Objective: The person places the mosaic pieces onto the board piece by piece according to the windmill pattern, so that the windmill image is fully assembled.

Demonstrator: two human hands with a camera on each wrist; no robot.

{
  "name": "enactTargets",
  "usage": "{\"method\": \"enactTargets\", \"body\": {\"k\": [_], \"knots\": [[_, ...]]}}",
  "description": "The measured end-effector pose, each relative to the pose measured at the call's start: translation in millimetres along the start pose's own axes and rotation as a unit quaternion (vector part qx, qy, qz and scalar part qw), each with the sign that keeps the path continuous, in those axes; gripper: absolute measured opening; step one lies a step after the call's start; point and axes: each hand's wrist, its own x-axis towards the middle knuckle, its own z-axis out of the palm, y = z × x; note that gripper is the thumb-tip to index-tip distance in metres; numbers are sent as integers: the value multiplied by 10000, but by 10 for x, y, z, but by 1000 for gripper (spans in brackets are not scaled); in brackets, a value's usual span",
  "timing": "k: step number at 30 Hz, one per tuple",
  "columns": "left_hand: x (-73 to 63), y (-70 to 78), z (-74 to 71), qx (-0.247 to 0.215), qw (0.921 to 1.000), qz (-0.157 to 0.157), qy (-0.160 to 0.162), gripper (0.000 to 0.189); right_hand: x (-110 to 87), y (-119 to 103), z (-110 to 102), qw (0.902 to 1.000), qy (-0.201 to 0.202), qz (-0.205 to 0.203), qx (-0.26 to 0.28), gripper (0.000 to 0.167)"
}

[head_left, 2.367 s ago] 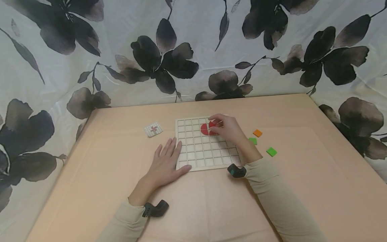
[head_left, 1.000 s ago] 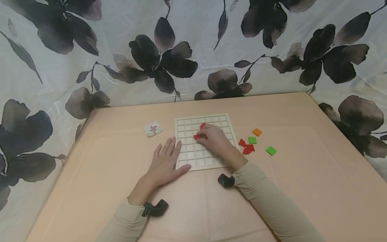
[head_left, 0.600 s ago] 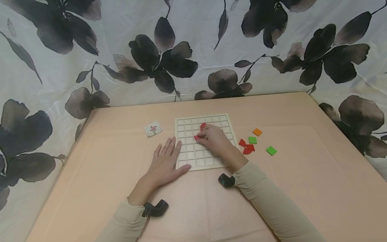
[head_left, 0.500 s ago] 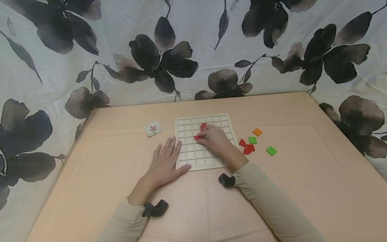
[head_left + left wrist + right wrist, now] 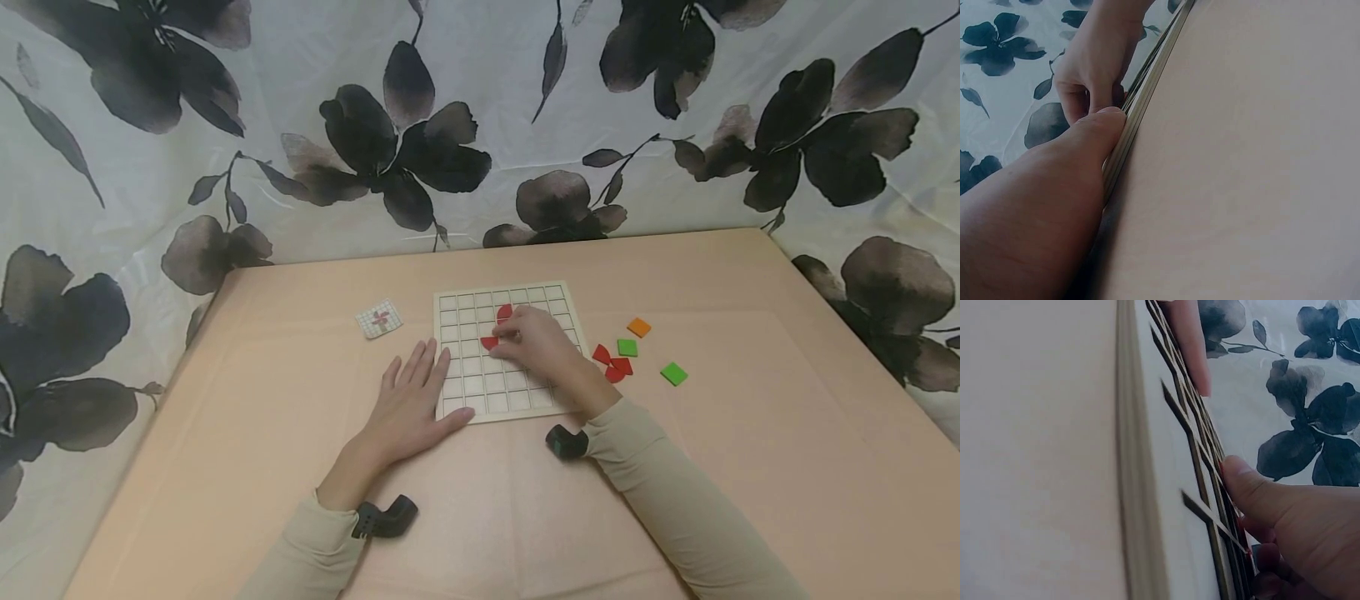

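A pale square board (image 5: 495, 408) with a grid of cells lies mid-table in the head view. My left hand (image 5: 412, 408) rests flat at its left side, fingers spread and the thumb on the near-left corner. My right hand (image 5: 540, 342) is over the board, fingers bent, thumb and forefinger apart beside a red petal-shaped tile (image 5: 489, 342) lying in a cell. Another red tile (image 5: 504, 314) lies just above, partly behind the fingers. In the right wrist view the thumb touches the grid; anything under the palm is hidden.
Right of the board lie several loose red tiles (image 5: 621, 365) close to my right wrist, two green squares (image 5: 673, 373) and an orange square (image 5: 639, 327). A small pattern card (image 5: 379, 320) lies to the left. A floral cloth (image 5: 525, 108) hangs behind the table.
My right hand went from the upper red tiles down-left to a lower cell, leaving a red tile there. Just now it has eased slightly right, uncovering more of that tile. My left hand stays still.
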Motion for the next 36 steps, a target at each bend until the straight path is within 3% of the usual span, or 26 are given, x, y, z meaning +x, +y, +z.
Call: {"method": "enactTargets", "body": {"k": [7, 19, 22, 26, 31, 36], "knots": [[2, 6, -1, 2, 10000, 0, -4, 94, 10, 19, -29, 9999, -97, 23, -32, 26], [8, 19, -6, -9, 10000, 3, -19, 94, 2, 28, -102, 9998, -155, 61, 56, 32], [8, 15, 1, -25, 10000, 4, -4, 94, 0, 78, -260, 9997, -238, 57, 94, 35], [11, 12, 13, 11, 10000, -3, 2, 95, -78, 245, -626, 9993, -366, 46, 70, 36], [13, 13, 17, 9, 10000, 7, 34, 95, -252, 571, -1004, 9940, -729, 801, 128, 25], [3, 15, 7, 14, 10000, -18, 22, 94, -355, 791, -1155, 9822, -1466, 1168, 112, 23]]}}
